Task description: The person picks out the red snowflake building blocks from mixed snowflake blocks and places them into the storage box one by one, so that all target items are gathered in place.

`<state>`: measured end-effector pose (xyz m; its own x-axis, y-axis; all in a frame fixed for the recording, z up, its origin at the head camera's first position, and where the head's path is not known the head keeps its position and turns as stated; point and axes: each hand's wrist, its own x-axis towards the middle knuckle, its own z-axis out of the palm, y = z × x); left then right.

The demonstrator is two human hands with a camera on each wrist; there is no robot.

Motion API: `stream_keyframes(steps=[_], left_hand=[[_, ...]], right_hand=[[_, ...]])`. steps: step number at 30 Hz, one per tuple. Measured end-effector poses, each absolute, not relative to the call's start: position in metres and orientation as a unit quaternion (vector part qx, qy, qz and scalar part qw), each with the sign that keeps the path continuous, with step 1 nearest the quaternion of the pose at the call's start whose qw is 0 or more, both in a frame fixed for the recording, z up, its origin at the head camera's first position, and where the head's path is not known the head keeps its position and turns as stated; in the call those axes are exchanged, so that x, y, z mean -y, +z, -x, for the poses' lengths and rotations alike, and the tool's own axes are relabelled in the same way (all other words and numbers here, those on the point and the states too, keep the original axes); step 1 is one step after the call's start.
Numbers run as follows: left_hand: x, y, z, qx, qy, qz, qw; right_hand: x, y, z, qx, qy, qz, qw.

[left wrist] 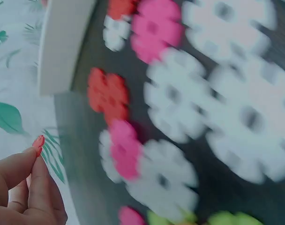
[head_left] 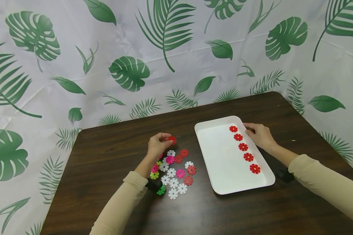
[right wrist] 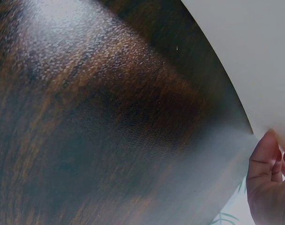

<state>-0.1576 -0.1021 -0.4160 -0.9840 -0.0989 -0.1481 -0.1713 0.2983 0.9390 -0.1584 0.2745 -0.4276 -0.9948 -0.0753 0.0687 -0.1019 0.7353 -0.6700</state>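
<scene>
The left hand [head_left: 159, 143] pinches a red disc [head_left: 172, 140] between thumb and fingertips; the fingers cover part of it, and the left wrist view shows it almost edge-on, so its notched outline is hard to read. Just right of that hand and nearer the person than it lie loose notched discs in white, red, pink, yellow-green and green. Some overlap, and those close under the wrist are partly hidden by the arm; a green disc [head_left: 161, 190] is partly covered by the black wrist camera [head_left: 154, 185]. In the left wrist view the nearest white discs are blurred and several run out of the frame.

The right hand [head_left: 259, 134] grips the side rim of a white tray [head_left: 214, 156], well to the right of the left hand. The lower fingers are hard to make out from above, and the right wrist view cuts this hand off at its edge. There the tray's outer wall conceals its inside. From the head, five red discs [head_left: 243, 147] show inside the tray in a row, left of the right hand and running nearer the person. Both hands are over the dark worktop [head_left: 106, 182].
</scene>
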Motion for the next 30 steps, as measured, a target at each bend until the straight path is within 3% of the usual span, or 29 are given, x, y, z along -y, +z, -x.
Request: stream_keyframes(steps=[18,30], left_hand=[[-0.01,-0.388,0.182,-0.698,0.703,0.08,0.113],[-0.072,-0.396,0.189,-0.681,0.714,0.129,0.098]], right_hand=[[-0.277,-0.426,0.156,0.93,0.364,-0.041,0.016],[-0.275,-0.427,0.157,0.929,0.367,-0.041,0.016]])
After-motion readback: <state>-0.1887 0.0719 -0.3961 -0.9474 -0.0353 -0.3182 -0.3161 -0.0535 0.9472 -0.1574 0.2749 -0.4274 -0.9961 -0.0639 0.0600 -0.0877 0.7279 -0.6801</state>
